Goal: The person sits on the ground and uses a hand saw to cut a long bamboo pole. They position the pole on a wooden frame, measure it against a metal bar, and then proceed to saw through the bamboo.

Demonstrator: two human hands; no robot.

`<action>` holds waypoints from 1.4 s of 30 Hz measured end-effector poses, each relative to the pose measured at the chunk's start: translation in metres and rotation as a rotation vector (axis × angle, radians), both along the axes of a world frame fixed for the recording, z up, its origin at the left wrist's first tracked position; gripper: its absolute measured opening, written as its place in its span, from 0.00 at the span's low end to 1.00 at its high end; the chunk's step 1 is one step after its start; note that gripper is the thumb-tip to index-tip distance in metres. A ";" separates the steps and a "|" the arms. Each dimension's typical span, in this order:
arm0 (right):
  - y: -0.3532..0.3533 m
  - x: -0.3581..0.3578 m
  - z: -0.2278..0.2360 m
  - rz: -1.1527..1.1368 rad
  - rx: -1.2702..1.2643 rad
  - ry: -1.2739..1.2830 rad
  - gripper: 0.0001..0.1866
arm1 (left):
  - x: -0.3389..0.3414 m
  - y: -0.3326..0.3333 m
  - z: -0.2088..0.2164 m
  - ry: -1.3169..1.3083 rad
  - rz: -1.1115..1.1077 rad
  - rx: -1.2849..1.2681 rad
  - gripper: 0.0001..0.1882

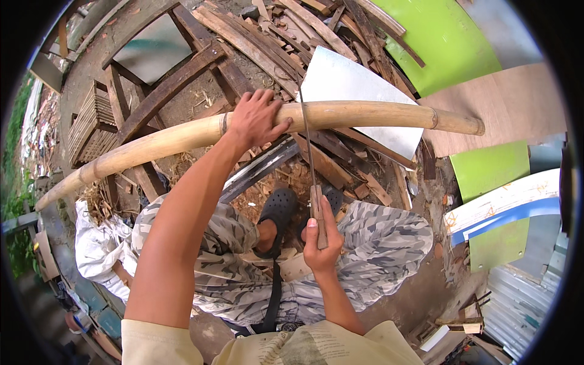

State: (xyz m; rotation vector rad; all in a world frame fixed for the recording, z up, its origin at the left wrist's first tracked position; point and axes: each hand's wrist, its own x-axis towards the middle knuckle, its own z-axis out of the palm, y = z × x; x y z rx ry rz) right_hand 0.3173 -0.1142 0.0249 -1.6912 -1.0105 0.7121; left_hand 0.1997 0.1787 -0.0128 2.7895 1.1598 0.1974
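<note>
A long, slightly bent bamboo pole (pixel 365 114) lies crosswise before me, its thick part in the middle and its thin end at the far left. My left hand (pixel 258 118) presses down on it from above, the fingers curled over its far side beside a joint. In my right hand (pixel 323 240) is the wooden handle of a handsaw (pixel 311 152), seen almost edge-on. Its thin blade crosses the pole just right of my left hand, near another joint. How deep the blade sits, and its teeth, I cannot make out.
Scrap planks (pixel 249 42) are heaped beyond the pole. A wooden frame (pixel 173 88) stands at the left. A white sheet (pixel 347 79), a plywood panel (pixel 505 100) and green panels (pixel 435 42) lie at the right. My legs in camouflage trousers are spread below, clogs (pixel 278 213) on my feet.
</note>
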 end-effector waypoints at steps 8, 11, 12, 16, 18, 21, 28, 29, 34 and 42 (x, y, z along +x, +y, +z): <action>0.016 0.008 0.014 0.017 0.152 -0.173 0.24 | -0.025 -0.010 0.012 0.052 0.307 -0.033 0.52; 0.016 0.013 0.020 0.024 0.137 -0.146 0.24 | -0.025 -0.008 0.013 0.156 0.324 -0.200 0.52; 0.017 0.013 0.025 0.023 0.118 -0.109 0.24 | -0.025 -0.006 0.013 0.149 0.320 -0.190 0.52; 0.012 0.013 0.035 0.029 -0.017 -0.057 0.24 | -0.021 -0.003 0.015 0.168 0.332 -0.220 0.55; 0.000 0.010 0.034 0.056 -0.068 -0.021 0.25 | -0.023 -0.003 0.012 0.171 0.346 -0.217 0.56; -0.038 0.003 0.037 0.067 0.016 -0.165 0.25 | -0.021 0.000 0.014 0.194 0.339 -0.303 0.55; 0.047 0.010 0.009 0.039 0.062 -0.034 0.25 | -0.025 0.001 0.009 0.181 0.290 -0.225 0.55; 0.084 0.014 0.002 0.031 0.107 -0.052 0.24 | -0.023 0.003 0.010 0.177 0.285 -0.210 0.55; 0.087 0.018 -0.006 0.017 0.126 -0.018 0.24 | -0.025 -0.003 0.005 0.171 0.299 -0.211 0.56; -0.026 0.009 0.021 0.091 0.021 0.009 0.25 | -0.023 0.000 0.017 0.225 0.324 -0.326 0.56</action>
